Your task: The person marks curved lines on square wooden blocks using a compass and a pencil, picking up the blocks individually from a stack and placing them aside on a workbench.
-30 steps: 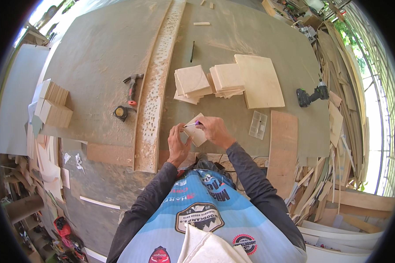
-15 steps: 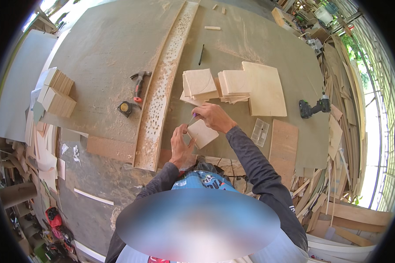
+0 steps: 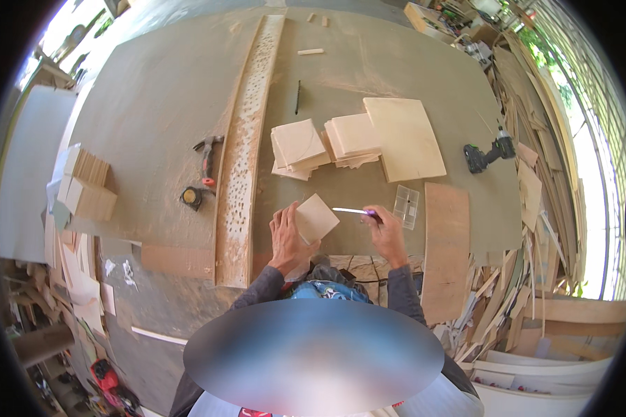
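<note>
My left hand (image 3: 286,240) is closed on the left side of a square wooden piece (image 3: 318,218), gripping it at the near edge of the table. To its right, my right hand (image 3: 389,238) holds a knife (image 3: 353,211) by its purple handle. The thin, pale blade points left, its tip close to the wooden piece's right corner but apart from it. Beyond my hands stand two stacks of similar pieces, a left stack (image 3: 299,144) with a curved line on top and a right stack (image 3: 355,135).
A larger wooden board (image 3: 407,139) lies beside the stacks, with a clear plastic case (image 3: 406,207) nearer me. A cordless drill (image 3: 489,149) stands far right. Left are a long dusty trough (image 3: 240,167), a hammer (image 3: 207,158), a tape measure (image 3: 190,198) and stacked blocks (image 3: 87,184).
My right hand has moved right and nearer me, taking the knife off the wooden piece. My left hand still holds the piece, now turned to a different angle. The whole view has shifted somewhat.
</note>
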Tool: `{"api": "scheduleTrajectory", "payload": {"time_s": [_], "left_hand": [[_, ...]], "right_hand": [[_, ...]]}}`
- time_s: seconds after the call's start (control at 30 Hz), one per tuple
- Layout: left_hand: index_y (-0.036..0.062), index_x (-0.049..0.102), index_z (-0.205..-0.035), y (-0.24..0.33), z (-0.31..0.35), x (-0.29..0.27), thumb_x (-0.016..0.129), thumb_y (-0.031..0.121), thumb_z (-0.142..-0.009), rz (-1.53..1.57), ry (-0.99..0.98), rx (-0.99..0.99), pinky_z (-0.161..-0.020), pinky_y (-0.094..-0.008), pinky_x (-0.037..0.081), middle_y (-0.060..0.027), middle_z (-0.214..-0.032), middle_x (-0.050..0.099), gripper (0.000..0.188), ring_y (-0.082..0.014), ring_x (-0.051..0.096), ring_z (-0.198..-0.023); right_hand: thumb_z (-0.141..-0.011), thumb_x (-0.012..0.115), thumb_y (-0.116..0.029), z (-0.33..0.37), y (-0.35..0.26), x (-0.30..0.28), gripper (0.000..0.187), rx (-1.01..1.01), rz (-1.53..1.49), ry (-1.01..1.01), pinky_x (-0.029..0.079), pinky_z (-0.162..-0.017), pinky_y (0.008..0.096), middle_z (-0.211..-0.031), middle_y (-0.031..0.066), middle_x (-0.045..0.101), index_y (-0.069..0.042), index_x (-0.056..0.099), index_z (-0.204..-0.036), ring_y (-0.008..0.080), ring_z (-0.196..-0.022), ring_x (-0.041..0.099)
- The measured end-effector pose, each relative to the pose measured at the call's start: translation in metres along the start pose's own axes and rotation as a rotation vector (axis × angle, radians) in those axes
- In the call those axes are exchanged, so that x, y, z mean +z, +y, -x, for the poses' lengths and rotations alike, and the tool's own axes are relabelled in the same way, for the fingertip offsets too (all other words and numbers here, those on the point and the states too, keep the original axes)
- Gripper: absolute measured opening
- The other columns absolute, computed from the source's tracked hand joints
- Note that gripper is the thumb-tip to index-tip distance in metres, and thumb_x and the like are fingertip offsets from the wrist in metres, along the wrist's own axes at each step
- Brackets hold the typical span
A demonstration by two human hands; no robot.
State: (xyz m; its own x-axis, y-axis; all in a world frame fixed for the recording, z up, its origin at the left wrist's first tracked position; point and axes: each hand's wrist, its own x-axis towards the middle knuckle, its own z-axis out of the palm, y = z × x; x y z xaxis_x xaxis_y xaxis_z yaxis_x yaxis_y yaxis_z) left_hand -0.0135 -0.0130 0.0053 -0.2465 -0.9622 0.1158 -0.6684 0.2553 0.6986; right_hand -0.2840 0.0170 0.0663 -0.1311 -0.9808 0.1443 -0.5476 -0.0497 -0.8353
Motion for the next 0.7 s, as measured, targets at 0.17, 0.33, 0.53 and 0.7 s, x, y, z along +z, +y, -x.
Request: {"api": "scheduleTrajectory", "payload": {"time_s": [0.17, 0.33, 0.53, 0.7], "left_hand": [[0.0014, 0.041, -0.155, 0.022, -0.030, -0.024, 0.093, 0.031, -0.060, 0.049, -0.008, 0.065, -0.117, -0.0528, 0.035, -0.0188, -0.140, 0.055, 0.112, -0.0404, 0.046, -0.132], [0.0012, 0.034, -0.160, 0.063, -0.123, -0.041, 0.097, 0.027, -0.062, 0.075, 0.154, 0.359, -0.119, -0.0546, 0.034, -0.0207, -0.143, 0.055, 0.120, -0.0416, 0.047, -0.135], [-0.0016, 0.030, -0.164, 0.105, -0.188, -0.043, 0.095, 0.030, -0.069, -0.034, 0.143, 0.394, -0.126, -0.0582, 0.027, -0.0243, -0.156, 0.045, 0.119, -0.0448, 0.036, -0.149], [-0.0003, 0.042, -0.156, 0.062, -0.127, -0.036, 0.094, 0.027, -0.074, 0.071, 0.152, 0.292, -0.121, -0.0548, 0.035, -0.0223, -0.146, 0.053, 0.101, -0.0420, 0.044, -0.141]], "right_hand": [[-0.104, 0.075, -0.013, 0.065, 0.027, -0.007, 0.017, 0.222, -0.100, 0.266, 0.057, -0.073, 0.0315, -0.090, 0.0102, 0.075, -0.001, 0.072, -0.116, 0.0166, -0.080, 0.074], [-0.106, 0.074, -0.016, 0.094, 0.042, 0.003, 0.021, 0.296, -0.130, 0.421, 0.057, -0.074, 0.0281, -0.093, 0.0073, 0.077, 0.002, 0.072, -0.116, 0.0112, -0.079, 0.070], [-0.102, 0.076, -0.012, 0.083, 0.017, 0.015, 0.018, 0.220, -0.062, 0.429, 0.057, -0.074, 0.0315, -0.092, 0.0111, 0.077, -0.003, 0.073, -0.117, 0.0175, -0.078, 0.075], [-0.102, 0.076, -0.014, 0.078, -0.002, 0.028, 0.019, 0.215, -0.116, 0.406, 0.059, -0.079, 0.0340, -0.097, 0.0133, 0.079, -0.003, 0.073, -0.117, 0.0235, -0.082, 0.078]]}}
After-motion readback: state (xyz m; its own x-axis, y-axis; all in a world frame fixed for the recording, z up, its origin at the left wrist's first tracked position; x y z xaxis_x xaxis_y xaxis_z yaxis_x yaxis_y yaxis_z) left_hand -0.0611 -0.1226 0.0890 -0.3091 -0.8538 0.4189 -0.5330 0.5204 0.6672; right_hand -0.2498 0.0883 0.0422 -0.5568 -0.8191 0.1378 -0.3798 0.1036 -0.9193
